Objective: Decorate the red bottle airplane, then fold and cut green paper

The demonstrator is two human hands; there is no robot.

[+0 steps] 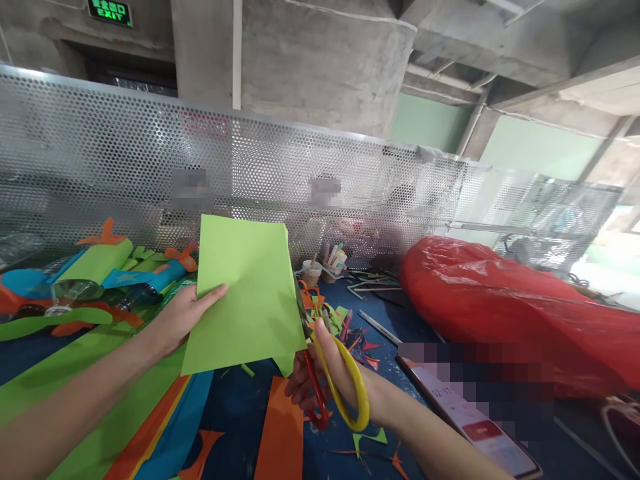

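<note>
My left hand [183,313] pinches the left edge of a light green paper sheet [250,287], thumb on its front and fingers behind. The sheet is held up above the blue table. At its right edge, my right hand [333,373] grips scissors [361,393] with one yellow and one red handle loop. The blades point upward along the sheet's right side; part of them is hidden by the paper. A narrow green flap [284,362] hangs below the sheet's lower right corner.
Stacked coloured paper [65,393] and paper-wrapped bottles [97,263] lie at the left. Orange paper [281,433] lies below the scissors. A phone [475,427], a ruler [380,327], marker cups [333,267] and a red plastic bag [500,300] are farther right or back.
</note>
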